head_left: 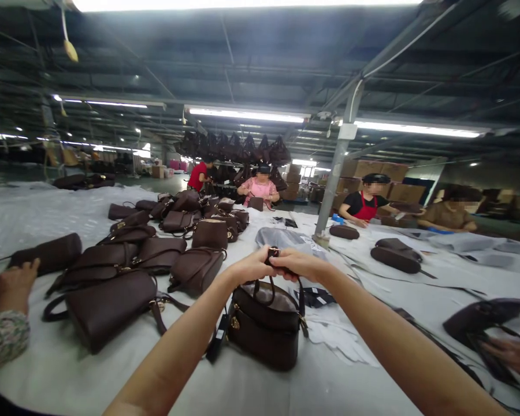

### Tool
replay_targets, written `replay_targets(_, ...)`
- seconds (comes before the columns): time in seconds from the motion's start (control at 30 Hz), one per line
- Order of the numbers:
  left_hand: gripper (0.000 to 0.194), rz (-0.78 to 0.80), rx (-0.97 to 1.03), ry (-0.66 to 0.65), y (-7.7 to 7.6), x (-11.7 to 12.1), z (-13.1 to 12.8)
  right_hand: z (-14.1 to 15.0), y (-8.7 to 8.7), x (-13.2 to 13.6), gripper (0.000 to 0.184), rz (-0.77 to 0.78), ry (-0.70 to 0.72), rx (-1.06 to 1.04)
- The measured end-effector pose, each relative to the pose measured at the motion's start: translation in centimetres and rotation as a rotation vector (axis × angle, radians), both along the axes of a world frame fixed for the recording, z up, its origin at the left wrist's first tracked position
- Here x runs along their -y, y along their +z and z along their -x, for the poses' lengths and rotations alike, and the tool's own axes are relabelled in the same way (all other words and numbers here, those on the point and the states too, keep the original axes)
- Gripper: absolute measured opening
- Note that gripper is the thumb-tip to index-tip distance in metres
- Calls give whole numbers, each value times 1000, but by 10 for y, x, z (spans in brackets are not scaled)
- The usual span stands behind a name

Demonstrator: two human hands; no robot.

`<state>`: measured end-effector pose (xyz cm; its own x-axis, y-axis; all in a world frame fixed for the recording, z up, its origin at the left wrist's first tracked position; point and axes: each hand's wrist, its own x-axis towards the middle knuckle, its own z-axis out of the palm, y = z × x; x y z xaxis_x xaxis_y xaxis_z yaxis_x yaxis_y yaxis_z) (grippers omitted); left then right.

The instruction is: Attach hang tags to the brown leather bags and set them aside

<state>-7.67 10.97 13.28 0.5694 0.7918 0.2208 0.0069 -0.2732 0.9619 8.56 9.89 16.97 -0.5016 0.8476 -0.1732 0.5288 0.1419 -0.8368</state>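
Note:
A dark brown handbag stands upright on the white-covered table in front of me, its top open on a pale lining. Just above it, my left hand and my right hand meet, both closed on the bag's strap. A small metal piece glints on the strap between my fingers. Gold hardware hangs at the bag's left side, and a black tag lies against its lower left. The strap runs down to the bag's right side.
Several brown handbags crowd the table's left. A co-worker's hand rests by one; another hand is at the right edge. A metal post rises beyond my hands. White paper pieces lie right of the bag.

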Motion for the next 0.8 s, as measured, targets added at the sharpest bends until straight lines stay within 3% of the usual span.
replay_targets(0.13,17,48,114,220,0,-15,30,-42,0,6,44,-99,86,-8)
replay_targets(0.2,17,99,244,373,-1,-24,49,-70,3,10,46,-186,16,-11)
replay_targets(0.3,16,170,370,466,-3,-28,62,-89,4,14,52,-233,-159,-95)
replay_targets(0.4,15,379,535,316,-4,-22,45,-64,-2,20,52,-144,-155,-148)
replay_targets(0.53,34,651,856,108,-4,-16,21,-9,-23,28,39,24,-33,-18)
replay_targets(0.63,41,693,965,121,-5,-16,22,8,-41,29,36,69,-45,40)
replay_targets(0.8,26,633,838,138,-13,-11,19,4,-47,26,32,132,-68,-86)
